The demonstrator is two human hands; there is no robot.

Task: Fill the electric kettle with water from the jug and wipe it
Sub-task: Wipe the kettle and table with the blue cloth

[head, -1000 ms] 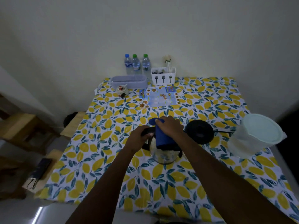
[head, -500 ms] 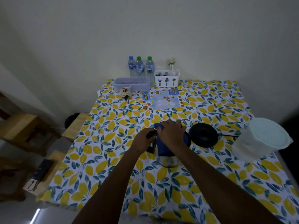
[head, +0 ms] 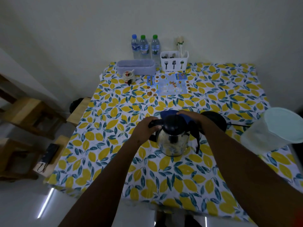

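The kettle (head: pixel 173 138) is standing at centre frame on the counter (head: pixel 114 122), off its black base (head: pixel 214 118) just behind and right. The left hand (head: pixel 146 128) is clamping its fingers on the kettle handle; the right hand (head: pixel 191 117) is pressing a blue cloth (head: pixel 168 113) against the kettle's far side, fingers curled on it. Risk: sideways wiping force could be tipping the kettle, spilling water toward the base and cord. The jug (head: pixel 272 130) is sitting at the right edge, lidded. The lemon-print cover is lying flat; the room is dim, with bottles (head: pixel 144 45) against the wall.
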